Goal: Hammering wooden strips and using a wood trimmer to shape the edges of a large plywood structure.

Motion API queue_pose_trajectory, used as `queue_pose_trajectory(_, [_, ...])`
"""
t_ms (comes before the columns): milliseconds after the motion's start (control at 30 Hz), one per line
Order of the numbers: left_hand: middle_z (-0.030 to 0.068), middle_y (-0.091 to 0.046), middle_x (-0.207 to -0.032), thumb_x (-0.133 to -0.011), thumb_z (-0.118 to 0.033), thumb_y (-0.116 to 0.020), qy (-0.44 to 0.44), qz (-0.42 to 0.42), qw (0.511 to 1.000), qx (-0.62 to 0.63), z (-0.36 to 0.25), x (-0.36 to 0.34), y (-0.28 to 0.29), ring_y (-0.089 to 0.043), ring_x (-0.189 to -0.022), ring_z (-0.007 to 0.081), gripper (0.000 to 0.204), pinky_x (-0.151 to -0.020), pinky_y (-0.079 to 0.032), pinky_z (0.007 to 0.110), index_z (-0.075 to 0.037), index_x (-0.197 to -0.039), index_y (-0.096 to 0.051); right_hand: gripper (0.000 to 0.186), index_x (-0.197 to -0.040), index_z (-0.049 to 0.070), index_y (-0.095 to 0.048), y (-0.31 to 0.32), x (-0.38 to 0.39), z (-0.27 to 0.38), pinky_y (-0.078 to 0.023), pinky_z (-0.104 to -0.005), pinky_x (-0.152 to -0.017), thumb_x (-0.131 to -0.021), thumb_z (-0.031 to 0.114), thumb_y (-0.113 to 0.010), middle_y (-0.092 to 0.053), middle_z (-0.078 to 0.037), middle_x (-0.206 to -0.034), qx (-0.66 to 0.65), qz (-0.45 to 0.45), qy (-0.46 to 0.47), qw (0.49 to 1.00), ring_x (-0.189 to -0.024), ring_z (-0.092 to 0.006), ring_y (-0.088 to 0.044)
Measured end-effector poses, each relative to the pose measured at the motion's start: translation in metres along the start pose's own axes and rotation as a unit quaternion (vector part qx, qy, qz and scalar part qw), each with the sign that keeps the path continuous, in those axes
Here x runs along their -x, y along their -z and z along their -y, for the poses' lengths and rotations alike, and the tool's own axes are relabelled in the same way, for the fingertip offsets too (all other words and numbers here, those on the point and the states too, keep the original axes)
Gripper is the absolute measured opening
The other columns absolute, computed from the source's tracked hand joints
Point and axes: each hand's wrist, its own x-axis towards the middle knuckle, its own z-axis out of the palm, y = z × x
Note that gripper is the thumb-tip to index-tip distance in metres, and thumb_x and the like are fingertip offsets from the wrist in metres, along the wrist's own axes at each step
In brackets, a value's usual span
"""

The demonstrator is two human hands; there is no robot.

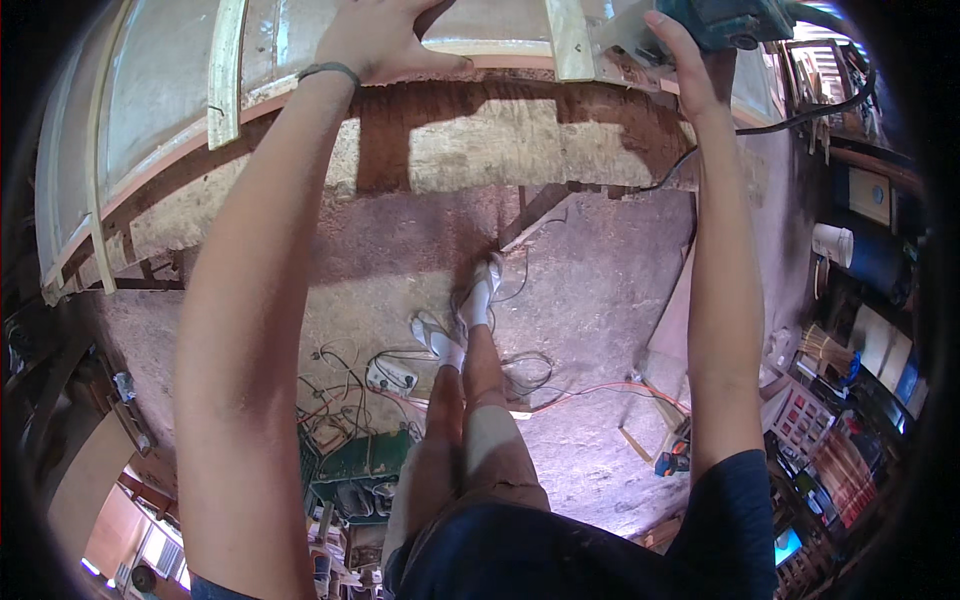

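At the top edge, my left hand (372,42) lies spread on the near rim of a large pale panel (160,95), thumb stretched to the right. Its fingertips run out of the picture. My right hand (692,72) grips a teal corded power tool (728,24), which sits over the panel's rim at the upper right; its exact kind is hard to tell. Between the hands, a light wooden strip (569,42) crosses the rim, and another wooden strip (226,85) lies left of my left hand. The panel rests on a worn plywood bench (480,145).
A black cable (820,115) trails from the tool. Around my feet lie tangled cords, a white power strip (391,376) and a green container (365,460). A blue power tool (672,461) is on the floor at right. Cluttered shelves and a white bucket (832,244) line the right side.
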Motion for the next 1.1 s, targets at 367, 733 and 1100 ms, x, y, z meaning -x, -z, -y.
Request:
queue_pose_trajectory(367, [0.0187, -0.027, -0.157, -0.064, -0.078, -0.064, 0.002, 0.003, 1.0, 0.002, 0.0, -0.006, 0.0, -0.017, -0.147, 0.0371, 0.106, -0.118, -0.008, 0.059, -0.018, -0.148, -0.039, 0.051, -0.108, -0.001, -0.063, 0.007, -0.012, 0.003, -0.054, -0.0311, -0.079, -0.073, 0.032, -0.083, -0.067, -0.007, -0.102, 0.058, 0.005, 0.021, 0.998, -0.09, -0.0161, -0.064])
queue_pose_trajectory(733, [0.0046, -0.029, -0.158, -0.059, -0.077, -0.067, 0.016, 0.009, 1.0, -0.012, 0.003, -0.011, -0.001, -0.021, -0.147, 0.0306, 0.105, -0.117, -0.01, 0.06, -0.032, -0.149, -0.036, 0.061, -0.122, 0.002, -0.054, 0.003, -0.015, 0.028, -0.05, -0.0327, -0.09, -0.071, 0.014, -0.085, -0.063, -0.007, -0.114, -0.081, 0.042, -0.179, 0.98, -0.104, -0.0171, -0.061])
queue_pose_trajectory(1100, [0.0117, -0.028, -0.157, -0.059, -0.077, -0.066, 0.014, 0.041, 0.999, 0.015, -0.002, -0.012, 0.014, -0.021, -0.145, 0.0381, 0.104, -0.114, -0.01, 0.064, -0.027, -0.146, -0.043, 0.055, -0.111, -0.002, -0.061, -0.002, -0.018, 0.046, -0.053, -0.0325, -0.086, -0.068, 0.023, -0.086, -0.07, -0.01, -0.104, -0.075, 0.039, -0.169, 0.982, -0.095, -0.0182, -0.067])
